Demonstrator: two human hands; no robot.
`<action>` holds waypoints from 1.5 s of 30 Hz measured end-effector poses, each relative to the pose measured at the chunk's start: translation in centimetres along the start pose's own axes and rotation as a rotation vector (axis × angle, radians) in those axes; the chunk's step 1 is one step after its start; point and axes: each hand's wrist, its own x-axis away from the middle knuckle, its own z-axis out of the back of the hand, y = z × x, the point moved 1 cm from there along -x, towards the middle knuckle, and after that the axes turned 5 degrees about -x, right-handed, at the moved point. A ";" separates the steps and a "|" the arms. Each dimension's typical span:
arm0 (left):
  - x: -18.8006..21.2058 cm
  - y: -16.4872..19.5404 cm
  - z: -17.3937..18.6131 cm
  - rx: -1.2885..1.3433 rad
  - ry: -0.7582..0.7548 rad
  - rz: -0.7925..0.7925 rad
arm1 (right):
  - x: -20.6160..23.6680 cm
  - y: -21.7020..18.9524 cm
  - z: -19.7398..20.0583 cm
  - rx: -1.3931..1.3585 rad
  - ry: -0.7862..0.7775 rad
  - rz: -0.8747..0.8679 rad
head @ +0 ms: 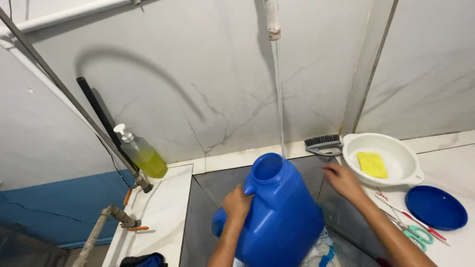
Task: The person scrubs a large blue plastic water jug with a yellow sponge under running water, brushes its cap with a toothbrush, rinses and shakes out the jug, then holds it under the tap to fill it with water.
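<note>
A large blue plastic jug [282, 212] stands tilted in a tiled sink basin [213, 183], its wide mouth up. My left hand [236, 202] grips the jug's handle near the neck. A thin stream of water [279, 99] falls from a white pipe [271, 20] above and lands at the rim of the jug's mouth. My right hand [342, 180] hovers to the right of the jug with fingers spread, holding nothing, slightly blurred.
A white basin [396, 170] with a yellow sponge [372, 164] sits at right, a grey brush [322, 144] beside it. A blue lid [435, 207], toothbrushes and green scissors [419, 237] lie on the counter. A pump bottle of yellow liquid [143, 154] stands at left by metal pipes.
</note>
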 end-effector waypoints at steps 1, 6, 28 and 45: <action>0.0 1.1 -0.7 -0.006 -0.062 -0.003 | -3.0 -2.3 -1.9 -0.369 -0.153 -0.015; -0.9 4.5 -1.7 0.024 -0.261 -0.085 | -10.0 -10.8 -7.7 -0.558 -0.553 -0.388; 1.6 -0.5 0.0 0.468 -0.201 -0.209 | -0.7 -7.8 -13.7 0.528 -0.052 0.667; 2.0 -28.7 19.5 1.187 0.448 0.739 | -7.1 -15.8 -6.9 -1.007 0.067 0.072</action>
